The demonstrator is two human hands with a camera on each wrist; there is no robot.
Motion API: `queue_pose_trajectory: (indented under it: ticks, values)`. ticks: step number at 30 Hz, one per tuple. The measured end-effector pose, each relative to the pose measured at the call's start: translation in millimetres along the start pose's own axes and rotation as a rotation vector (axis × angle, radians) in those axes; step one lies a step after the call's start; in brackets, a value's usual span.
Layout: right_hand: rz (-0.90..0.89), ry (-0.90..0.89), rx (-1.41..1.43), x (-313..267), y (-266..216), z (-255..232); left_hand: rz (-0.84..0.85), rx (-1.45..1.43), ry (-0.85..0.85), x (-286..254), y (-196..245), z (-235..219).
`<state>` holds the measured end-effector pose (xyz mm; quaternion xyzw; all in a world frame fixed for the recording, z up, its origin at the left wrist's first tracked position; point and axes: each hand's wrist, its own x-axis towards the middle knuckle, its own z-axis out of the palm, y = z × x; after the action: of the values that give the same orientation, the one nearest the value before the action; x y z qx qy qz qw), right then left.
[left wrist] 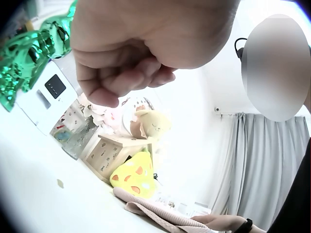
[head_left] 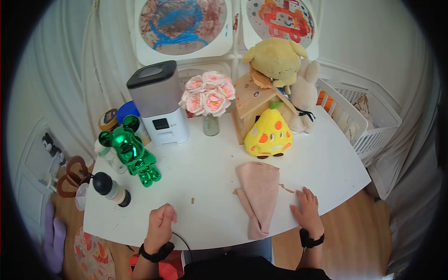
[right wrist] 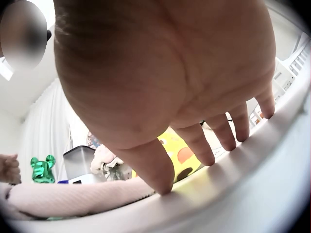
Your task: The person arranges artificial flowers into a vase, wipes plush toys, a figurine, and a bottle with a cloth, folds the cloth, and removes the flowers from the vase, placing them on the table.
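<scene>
A pink knitted cloth lies folded on the white table, also seen in the left wrist view as the cloth and in the right wrist view as the cloth. My right hand rests flat on the table just right of the cloth, fingers straight. My left hand sits at the front edge left of the cloth, fingers curled into a fist that holds nothing. Small brown crumbs lie between the cloth and the right hand.
Behind stand a green shiny bear figure, a white and grey machine, pink flowers in a glass vase, a wooden toy house, a yellow plush and more soft toys. A bottle lies at the left edge. A white crib stands right.
</scene>
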<state>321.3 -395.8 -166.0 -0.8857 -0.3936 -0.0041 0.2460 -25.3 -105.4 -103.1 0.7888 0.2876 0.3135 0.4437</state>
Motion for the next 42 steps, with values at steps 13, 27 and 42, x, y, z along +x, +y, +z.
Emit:
queue_pose_trajectory:
  ticks: [13, 27, 42]
  values:
    - [0.062, 0.197, -0.149, -9, -9, 42, -0.244, -0.234, 0.244, -19, 19, -13]
    - [0.046, 0.189, -0.158, -9, -7, 45, 0.260, -0.145, 0.860, 27, -8, -121]
    - [0.059, 0.183, -0.149, -6, -11, 42, -0.180, -0.152, 0.811, 30, -63, -150]
